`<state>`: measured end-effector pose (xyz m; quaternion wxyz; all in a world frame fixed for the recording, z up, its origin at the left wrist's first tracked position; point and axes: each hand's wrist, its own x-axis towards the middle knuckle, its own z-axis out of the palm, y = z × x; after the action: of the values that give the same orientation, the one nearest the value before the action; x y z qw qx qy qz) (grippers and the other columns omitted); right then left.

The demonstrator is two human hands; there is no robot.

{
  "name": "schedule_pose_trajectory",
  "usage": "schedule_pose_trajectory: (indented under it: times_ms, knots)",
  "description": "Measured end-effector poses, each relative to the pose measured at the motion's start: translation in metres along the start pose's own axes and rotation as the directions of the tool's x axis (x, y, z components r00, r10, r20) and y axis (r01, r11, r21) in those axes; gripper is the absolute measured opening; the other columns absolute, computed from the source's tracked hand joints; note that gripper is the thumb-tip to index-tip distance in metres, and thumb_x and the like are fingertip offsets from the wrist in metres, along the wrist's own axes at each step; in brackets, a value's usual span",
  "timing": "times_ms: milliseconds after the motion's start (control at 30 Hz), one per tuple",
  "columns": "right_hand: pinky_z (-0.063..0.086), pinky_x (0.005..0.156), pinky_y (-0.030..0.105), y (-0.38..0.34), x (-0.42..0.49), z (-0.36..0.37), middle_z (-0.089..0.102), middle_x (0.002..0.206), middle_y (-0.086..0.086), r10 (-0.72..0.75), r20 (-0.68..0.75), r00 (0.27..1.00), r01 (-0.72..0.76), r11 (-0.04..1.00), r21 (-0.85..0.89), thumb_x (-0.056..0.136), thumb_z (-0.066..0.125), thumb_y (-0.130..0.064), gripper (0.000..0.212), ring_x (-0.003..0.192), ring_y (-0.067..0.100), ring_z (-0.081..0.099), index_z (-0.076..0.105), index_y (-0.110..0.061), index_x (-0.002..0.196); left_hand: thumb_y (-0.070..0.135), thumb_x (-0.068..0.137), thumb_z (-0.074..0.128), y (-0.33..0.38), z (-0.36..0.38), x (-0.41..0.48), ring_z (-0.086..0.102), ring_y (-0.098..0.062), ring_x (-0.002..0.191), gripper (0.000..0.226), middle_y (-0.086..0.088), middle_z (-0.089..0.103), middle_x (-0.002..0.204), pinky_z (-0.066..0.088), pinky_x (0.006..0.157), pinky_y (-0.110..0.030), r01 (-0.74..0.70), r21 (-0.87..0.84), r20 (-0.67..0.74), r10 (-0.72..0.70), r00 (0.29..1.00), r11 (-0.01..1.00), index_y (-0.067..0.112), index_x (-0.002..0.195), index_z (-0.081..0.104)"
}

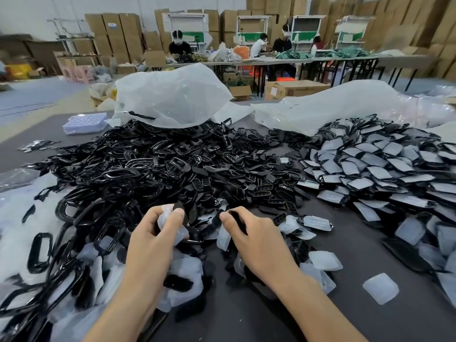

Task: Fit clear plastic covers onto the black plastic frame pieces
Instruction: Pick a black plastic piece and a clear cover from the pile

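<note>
A heap of frames [148, 164] is spread beyond the left hand [153, 243]; covered pieces [382, 169] are piled right of the right hand [256, 240]. A cover [164, 218] and a frame [179, 207] are pinched in the curled left hand. A second frame [238, 218], largely hidden by fingers, is gripped by the right hand; a second cover [223, 239] is seen just below its thumb, whether held cannot be told.

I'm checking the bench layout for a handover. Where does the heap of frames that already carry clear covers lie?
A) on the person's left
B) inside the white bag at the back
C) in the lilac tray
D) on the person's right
D: the covered frames spread over the right side of the table, while the bare black frames fill its centre and left.
</note>
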<state>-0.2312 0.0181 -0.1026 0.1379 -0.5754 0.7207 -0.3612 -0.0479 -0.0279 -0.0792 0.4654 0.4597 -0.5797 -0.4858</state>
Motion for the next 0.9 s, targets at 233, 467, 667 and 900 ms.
schedule_pose_trajectory:
  times_ms: [233, 467, 667, 900]
  knots:
    - [0.049, 0.077, 0.027, -0.005, -0.004, 0.004, 0.045, 0.12, -0.013, -0.111, -0.005, 0.994, 0.11, 0.985, -0.136, 0.106, 0.039, -0.044, 0.039, 0.089, 0.01, 0.058, 0.041, -0.042, 0.145, 0.052, 0.082, 0.065, -0.001, -0.001, 0.001, 0.069, -0.031, 0.091, 0.024, 0.001, 0.062, 0.08, 0.054, 0.086, -0.047, -0.045, -0.111, -0.11, 0.033, 0.993, 0.993, 0.03, 0.086, 0.059]
    - [0.013, 0.122, 0.035, -0.019, -0.015, 0.011, 0.039, 0.153, -0.008, -0.307, 0.181, 0.934, 0.339, 0.922, -0.187, 0.095, 0.04, -0.069, 0.051, 0.144, 0.013, 0.021, 0.063, -0.035, 0.126, 0.036, 0.095, 0.064, -0.009, 0.001, 0.006, 0.073, -0.007, 0.079, 0.01, 0.006, 0.071, 0.08, 0.051, 0.075, -0.024, -0.026, -0.103, -0.124, 0.013, 0.992, 0.994, 0.042, 0.104, 0.064]
    - [0.003, 0.126, 0.04, -0.019, -0.016, 0.012, 0.035, 0.155, -0.008, -0.285, 0.27, 0.92, 0.341, 0.921, -0.189, 0.094, 0.053, -0.063, 0.05, 0.148, 0.012, 0.015, 0.061, -0.026, 0.126, 0.034, 0.095, 0.065, -0.006, 0.0, 0.006, 0.072, -0.008, 0.08, 0.012, -0.01, 0.074, 0.086, 0.054, 0.079, -0.039, -0.008, -0.067, -0.115, 0.0, 0.993, 0.998, 0.024, 0.1, 0.062]
    - [0.004, 0.125, 0.039, -0.02, -0.017, 0.011, 0.043, 0.145, -0.015, -0.279, 0.271, 0.921, 0.322, 0.938, -0.13, 0.097, 0.055, -0.055, 0.034, 0.143, 0.007, 0.021, 0.061, -0.03, 0.12, 0.027, 0.097, 0.059, -0.002, -0.003, 0.004, 0.059, 0.017, 0.101, 0.008, 0.026, 0.069, 0.113, 0.038, 0.087, -0.023, -0.04, -0.112, -0.078, 0.031, 0.996, 0.993, 0.02, 0.095, 0.063]
